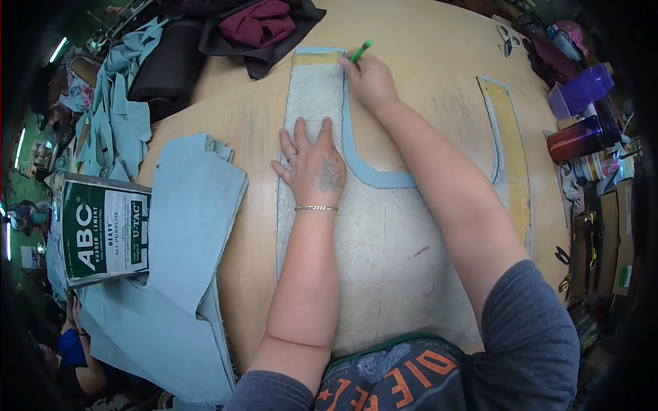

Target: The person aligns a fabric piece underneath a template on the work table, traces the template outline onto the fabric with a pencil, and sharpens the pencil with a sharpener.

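A large grey pattern piece [384,233] with a scooped neckline lies on the wooden table in front of me. Light blue fabric [373,179] shows from under it along the curve and at the strap tops. My left hand [315,161] lies flat on the left strap, fingers spread, with a ring and a bracelet on it. At the top of that strap, my right hand [370,79] grips a green pen [361,51], close to the inner edge. The pen's tip is hidden by my fingers.
Stacked light blue fabric pieces [195,185] lie at left, beside an ABC rubber cement can [103,229]. Dark fabric rolls [168,68] and maroon cloth [257,24] sit farther back. Scissors [507,41], a purple container [582,92] and a tumbler [576,139] are at right. Another person [75,349] is at lower left.
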The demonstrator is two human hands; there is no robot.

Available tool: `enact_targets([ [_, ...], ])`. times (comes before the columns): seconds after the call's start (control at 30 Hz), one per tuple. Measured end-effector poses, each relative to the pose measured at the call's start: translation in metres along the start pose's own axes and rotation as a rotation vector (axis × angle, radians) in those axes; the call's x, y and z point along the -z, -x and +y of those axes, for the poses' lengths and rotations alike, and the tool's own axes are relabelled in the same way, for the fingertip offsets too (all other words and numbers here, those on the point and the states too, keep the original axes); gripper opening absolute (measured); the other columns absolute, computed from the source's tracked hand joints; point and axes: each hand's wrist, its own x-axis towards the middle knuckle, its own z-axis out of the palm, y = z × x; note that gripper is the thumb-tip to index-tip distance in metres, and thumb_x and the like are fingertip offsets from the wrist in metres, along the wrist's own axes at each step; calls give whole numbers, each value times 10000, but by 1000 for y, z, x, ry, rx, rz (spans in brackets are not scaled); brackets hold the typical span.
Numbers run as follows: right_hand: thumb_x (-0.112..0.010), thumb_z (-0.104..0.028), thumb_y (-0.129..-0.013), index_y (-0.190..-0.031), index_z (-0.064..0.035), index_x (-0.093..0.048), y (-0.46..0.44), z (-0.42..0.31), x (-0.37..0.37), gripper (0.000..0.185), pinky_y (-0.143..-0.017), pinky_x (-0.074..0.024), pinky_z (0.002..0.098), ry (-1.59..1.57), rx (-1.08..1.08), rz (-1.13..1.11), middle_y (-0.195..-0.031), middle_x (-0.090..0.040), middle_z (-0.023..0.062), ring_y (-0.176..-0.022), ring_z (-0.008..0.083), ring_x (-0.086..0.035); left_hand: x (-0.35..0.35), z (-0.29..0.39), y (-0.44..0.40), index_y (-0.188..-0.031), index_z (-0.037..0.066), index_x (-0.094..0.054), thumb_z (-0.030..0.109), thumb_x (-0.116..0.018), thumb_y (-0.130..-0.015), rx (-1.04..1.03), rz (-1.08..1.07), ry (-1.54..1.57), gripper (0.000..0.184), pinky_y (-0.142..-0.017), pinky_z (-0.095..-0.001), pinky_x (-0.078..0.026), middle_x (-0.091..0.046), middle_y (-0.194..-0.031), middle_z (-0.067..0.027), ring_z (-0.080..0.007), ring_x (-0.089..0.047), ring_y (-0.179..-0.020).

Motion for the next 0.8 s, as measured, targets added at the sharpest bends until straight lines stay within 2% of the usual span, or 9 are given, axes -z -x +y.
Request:
enact_targets([
  [0.1, -555, -222, -785, -762, -23, -548, 48, -29, 19, 200, -629, -429, 386, 22, 116, -61, -736, -549, 148, -706, 330, -534, 2, -1, 1, -1169, 228, -483, 170, -443, -822, -3, 1, 11, 354, -927, -623, -151, -292, -1308, -109, -348, -180, -1247],
  [0.17, -570, -158, -775, -771, -35, -542, 85, -46, 38, 126, -628, -430, 379, -51, 268, -114, -747, -542, 137, -714, 320, -531, 2, -1, 1, -1165, 228, -490, 174, -446, -822, 2, 3, 26, 350, -926, -623, -146, -293, -1308, -108, -344, -183, -1247],
  [0.23, -586, -121, -760, -785, -46, -533, 113, -59, 58, 95, -619, -432, 367, -136, 270, -211, -737, -538, 124, -703, 309, -530, 1, -3, 0, -1159, 230, -498, 179, -449, -821, 9, 1, 48, 346, -926, -623, -142, -295, -1309, -106, -340, -184, -1247],
  [0.33, -591, -131, -757, -803, -34, -527, 134, -64, 86, 125, -616, -436, 345, -123, 176, -342, -737, -538, 117, -700, 299, -530, 2, -2, 0, -1156, 237, -504, 184, -453, -818, 17, 6, 66, 345, -926, -620, -141, -296, -1309, -101, -336, -184, -1247],
  [0.43, -579, -154, -785, -804, -22, -522, 130, -47, 97, 145, -605, -435, 308, -53, 145, -236, -742, -549, 106, -681, 241, -546, 1, -2, 0, -1150, 250, -507, 187, -453, -819, 14, 12, 50, 342, -928, -615, -147, -298, -1311, -93, -333, -184, -1248],
  [0.53, -547, -170, -823, -799, -16, -517, 99, -39, 100, 158, -600, -430, 288, -285, -63, -48, -728, -556, 82, -653, 172, -546, 2, -2, 0, -1175, 221, -483, 185, -469, -810, -1, -3, 36, 367, -931, -612, -147, -284, -1315, -119, -341, -184, -1246],
  [0.63, -499, -175, -853, -824, -6, -510, 82, -43, 95, 172, -589, -428, 266, -336, -38, -6, -705, -552, 69, -641, 127, -536, -1, -3, -1, -1207, 174, -446, 201, -500, -794, 16, 88, 78, 418, -929, -612, -147, -259, -1322, -156, -352, -180, -1245],
  [0.73, -478, -162, -852, -858, 15, -498, 69, -41, 78, 178, -587, -433, 260, -536, -189, 53, -684, -541, 71, -639, 132, -544, 2, -3, -3, -1229, 127, -412, 225, -533, -773, 55, 78, 103, 482, -925, -610, -150, -233, -1328, -183, -362, -179, -1242],
  [0.8, -475, -143, -837, -879, 23, -489, 62, -45, 77, 173, -595, -441, 264, -535, -337, -58, -679, -538, 73, -653, 136, -556, 2, -4, -4, -1237, 142, -408, 274, -546, -758, 69, 24, 87, 516, -933, -609, -133, -233, -1344, -148, -335, -164, -1254],
])
